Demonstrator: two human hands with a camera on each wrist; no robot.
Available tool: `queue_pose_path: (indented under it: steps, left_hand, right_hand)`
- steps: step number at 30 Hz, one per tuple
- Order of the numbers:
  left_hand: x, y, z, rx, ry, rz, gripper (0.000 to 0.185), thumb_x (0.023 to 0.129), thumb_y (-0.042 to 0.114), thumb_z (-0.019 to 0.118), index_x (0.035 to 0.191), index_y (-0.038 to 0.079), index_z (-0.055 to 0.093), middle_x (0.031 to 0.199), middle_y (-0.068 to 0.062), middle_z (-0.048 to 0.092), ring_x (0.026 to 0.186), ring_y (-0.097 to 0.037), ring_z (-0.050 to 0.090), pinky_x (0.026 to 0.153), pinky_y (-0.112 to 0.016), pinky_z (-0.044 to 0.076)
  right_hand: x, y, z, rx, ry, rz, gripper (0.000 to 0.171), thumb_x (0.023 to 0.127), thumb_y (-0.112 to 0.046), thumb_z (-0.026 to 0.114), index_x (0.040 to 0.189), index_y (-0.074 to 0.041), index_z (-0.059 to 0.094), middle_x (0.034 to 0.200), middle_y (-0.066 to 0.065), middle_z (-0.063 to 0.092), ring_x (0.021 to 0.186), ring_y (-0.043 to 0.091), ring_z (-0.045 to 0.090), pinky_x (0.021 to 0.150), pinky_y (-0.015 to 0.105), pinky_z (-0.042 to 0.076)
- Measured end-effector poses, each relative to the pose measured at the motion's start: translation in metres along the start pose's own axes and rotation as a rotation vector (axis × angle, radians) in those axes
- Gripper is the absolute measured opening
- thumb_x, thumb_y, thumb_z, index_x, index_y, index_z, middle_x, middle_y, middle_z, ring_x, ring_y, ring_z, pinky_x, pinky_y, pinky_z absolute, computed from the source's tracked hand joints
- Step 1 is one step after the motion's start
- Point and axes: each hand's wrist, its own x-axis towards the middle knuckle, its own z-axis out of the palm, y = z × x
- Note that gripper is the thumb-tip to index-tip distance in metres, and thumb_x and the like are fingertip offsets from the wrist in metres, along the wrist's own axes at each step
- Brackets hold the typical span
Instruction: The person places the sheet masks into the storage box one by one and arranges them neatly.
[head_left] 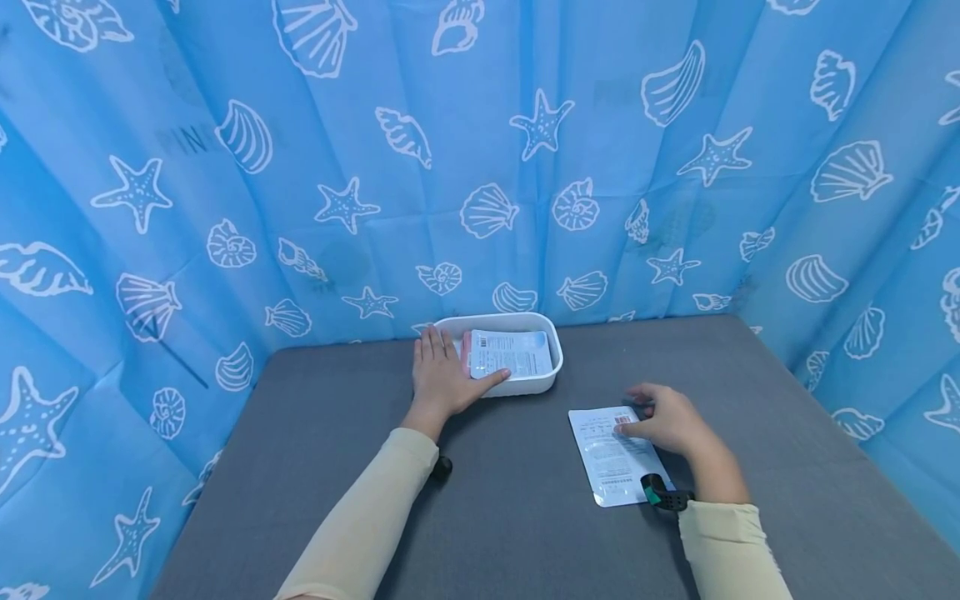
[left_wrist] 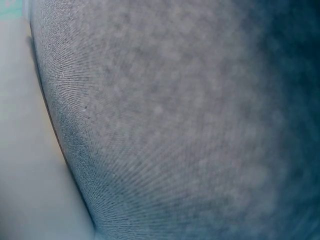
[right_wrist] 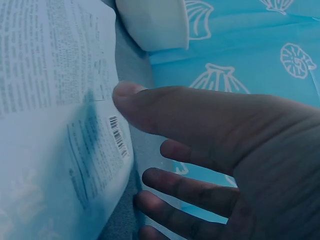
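Note:
My left hand (head_left: 441,375) lies with fingers straight at the left side of a white plastic basket (head_left: 557,354), thumb reaching along its front rim. Inside the basket rests a printed foil pouch (head_left: 510,353), pale blue and white, with a pink item (head_left: 466,353) partly under it. A second flat pouch (head_left: 611,458), white with small print and a barcode, lies on the table. Over its upper right edge hovers my right hand (head_left: 671,419). Thumb and loosely bent fingers stand apart in the right wrist view, the thumb near the pouch's edge.
Grey cloth covers the table (head_left: 517,517). Behind it and along both sides hangs a blue curtain (head_left: 450,167) with white shells and starfish. The basket stands near the table's back edge. The left wrist view shows mostly blurred grey cloth.

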Motion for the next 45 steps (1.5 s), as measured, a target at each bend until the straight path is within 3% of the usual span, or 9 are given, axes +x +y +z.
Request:
queue_pose_path:
  steps: [22,33,42,45]
  left_hand:
    - [-0.0011,0.0004,-0.0022,-0.016,0.0,0.012,0.141,0.076,0.103,0.039,0.169,-0.001,0.017,0.178,-0.024,0.007,0.167,-0.042,0.006,0.135,-0.054,0.008]
    - [-0.0008,-0.0001,-0.0006,-0.016,0.004,0.009,0.141,0.076,0.104,0.038,0.169,0.0,0.018,0.178,-0.024,0.008,0.166,-0.042,0.006,0.135,-0.055,0.008]
    - [0.0001,-0.0014,0.0023,-0.022,-0.002,0.012,0.142,0.075,0.105,0.037,0.169,0.001,0.016,0.178,-0.023,0.006,0.167,-0.041,0.004,0.135,-0.054,0.007]
    - [0.0003,-0.0015,0.0025,-0.027,-0.009,0.011,0.142,0.075,0.105,0.037,0.169,0.001,0.016,0.178,-0.023,0.005,0.167,-0.041,0.003,0.135,-0.054,0.007]
  right_hand:
    - [0.004,-0.0034,0.0094,0.006,-0.04,0.007,0.067,0.082,-0.017,0.092,0.139,0.005,0.063,0.139,0.031,0.06,0.125,0.05,0.059,0.102,0.065,0.051]
    - [0.0038,-0.002,0.0093,-0.005,-0.032,-0.009,0.055,0.082,-0.017,0.092,0.129,0.001,0.069,0.134,0.03,0.056,0.121,0.048,0.058,0.097,0.064,0.052]
    - [0.0022,-0.0021,0.0097,0.032,-0.023,-0.018,0.045,0.081,-0.012,0.092,0.119,-0.004,0.069,0.131,0.029,0.047,0.11,0.042,0.051,0.085,0.053,0.049]
    - [0.0031,-0.0015,0.0102,0.027,-0.026,-0.019,0.041,0.081,-0.013,0.092,0.115,-0.006,0.069,0.131,0.028,0.053,0.11,0.041,0.054,0.086,0.053,0.05]
